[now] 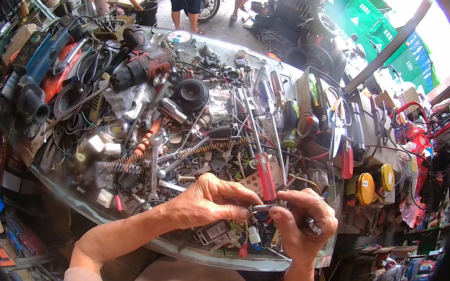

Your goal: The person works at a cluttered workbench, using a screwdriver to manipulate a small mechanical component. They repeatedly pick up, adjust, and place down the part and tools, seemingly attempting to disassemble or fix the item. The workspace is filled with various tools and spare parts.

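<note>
At the near edge of the cluttered glass-topped bench, a short grey metal rod (263, 208) spans the gap between my hands. My left hand (201, 200) pinches its left end between thumb and fingertips. The thumb and forefinger of my right hand (303, 220) grip the other end. A second small shiny metal piece (313, 226) is tucked in the curled fingers of that right hand; its kind cannot be made out. Just beyond the rod lies a screwdriver with a red handle (264, 176). A white connector (253, 235) sits below the hands.
Loose fasteners, coil springs (212, 146), a combination wrench (155, 167) and a round black part (191, 93) crowd the bench. A red-and-black power drill (140, 68) lies farther left. Scissors (337, 123) and yellow round tins (366, 187) are at right. Two people stand beyond.
</note>
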`<state>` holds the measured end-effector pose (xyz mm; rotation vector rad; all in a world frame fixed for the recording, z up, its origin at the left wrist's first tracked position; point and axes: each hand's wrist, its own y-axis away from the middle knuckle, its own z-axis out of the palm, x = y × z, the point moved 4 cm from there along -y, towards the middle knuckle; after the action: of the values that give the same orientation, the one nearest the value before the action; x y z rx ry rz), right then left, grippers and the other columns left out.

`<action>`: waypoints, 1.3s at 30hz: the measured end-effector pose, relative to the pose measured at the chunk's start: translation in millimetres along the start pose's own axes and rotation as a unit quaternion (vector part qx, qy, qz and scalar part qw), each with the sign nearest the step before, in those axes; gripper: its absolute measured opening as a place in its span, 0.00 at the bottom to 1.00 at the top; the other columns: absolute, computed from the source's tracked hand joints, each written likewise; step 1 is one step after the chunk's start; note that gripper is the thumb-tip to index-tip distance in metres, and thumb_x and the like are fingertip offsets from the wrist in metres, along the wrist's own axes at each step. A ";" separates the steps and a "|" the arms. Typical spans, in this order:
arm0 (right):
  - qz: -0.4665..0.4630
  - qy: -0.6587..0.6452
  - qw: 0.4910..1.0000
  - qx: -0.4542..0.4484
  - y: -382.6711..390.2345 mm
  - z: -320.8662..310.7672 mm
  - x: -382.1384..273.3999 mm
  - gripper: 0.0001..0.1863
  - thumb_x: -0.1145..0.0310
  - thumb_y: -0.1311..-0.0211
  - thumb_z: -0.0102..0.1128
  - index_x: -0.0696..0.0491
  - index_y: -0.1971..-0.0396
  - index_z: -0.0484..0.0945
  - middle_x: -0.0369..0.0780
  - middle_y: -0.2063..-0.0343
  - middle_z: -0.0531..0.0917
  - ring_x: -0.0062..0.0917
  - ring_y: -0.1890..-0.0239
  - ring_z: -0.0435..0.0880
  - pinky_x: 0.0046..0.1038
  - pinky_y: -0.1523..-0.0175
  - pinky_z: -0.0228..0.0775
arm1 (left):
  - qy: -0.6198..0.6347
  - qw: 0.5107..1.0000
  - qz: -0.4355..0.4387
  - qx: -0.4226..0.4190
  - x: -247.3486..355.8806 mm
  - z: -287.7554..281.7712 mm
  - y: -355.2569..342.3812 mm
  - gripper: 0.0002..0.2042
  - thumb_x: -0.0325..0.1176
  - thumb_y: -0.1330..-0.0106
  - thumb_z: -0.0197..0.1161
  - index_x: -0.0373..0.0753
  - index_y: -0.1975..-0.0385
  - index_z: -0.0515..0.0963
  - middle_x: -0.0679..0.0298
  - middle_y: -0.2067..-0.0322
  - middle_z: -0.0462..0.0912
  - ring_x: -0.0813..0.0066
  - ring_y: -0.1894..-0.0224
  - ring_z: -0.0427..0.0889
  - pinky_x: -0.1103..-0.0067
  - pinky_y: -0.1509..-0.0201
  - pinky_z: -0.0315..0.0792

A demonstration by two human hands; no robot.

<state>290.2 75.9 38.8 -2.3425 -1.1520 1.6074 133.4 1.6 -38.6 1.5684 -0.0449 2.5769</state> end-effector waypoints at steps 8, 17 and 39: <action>0.003 -0.027 1.000 -0.004 -2.8 -0.6 -1.8 0.13 0.71 0.52 0.76 0.59 0.67 0.83 0.36 0.79 0.78 0.13 0.84 0.65 0.16 0.79 0.53 | 0.033 0.999 -0.018 -0.037 6.2 2.8 2.1 0.14 0.26 0.33 0.62 0.33 0.48 0.78 0.63 0.58 0.84 0.82 0.56 0.80 0.83 0.52 0.74; -0.040 -0.034 0.999 -0.012 -5.2 -1.4 -6.1 0.13 0.69 0.49 0.74 0.59 0.67 0.84 0.36 0.80 0.77 0.12 0.84 0.66 0.15 0.79 0.54 | 0.054 0.997 -0.042 -0.047 4.6 1.4 3.0 0.15 0.30 0.31 0.60 0.32 0.46 0.77 0.62 0.58 0.84 0.81 0.57 0.80 0.82 0.53 0.74; -0.028 -0.035 0.999 0.029 -2.2 -2.0 -5.8 0.14 0.72 0.56 0.77 0.59 0.69 0.83 0.35 0.83 0.77 0.13 0.84 0.64 0.16 0.80 0.50 | 0.146 0.989 -0.028 0.002 -3.1 -1.8 1.3 0.14 0.25 0.41 0.70 0.33 0.56 0.78 0.63 0.61 0.84 0.78 0.58 0.82 0.80 0.50 0.76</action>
<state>289.7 74.6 45.1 -2.2149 -1.1560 1.6942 133.1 0.2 -42.2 1.1606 0.0326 2.7326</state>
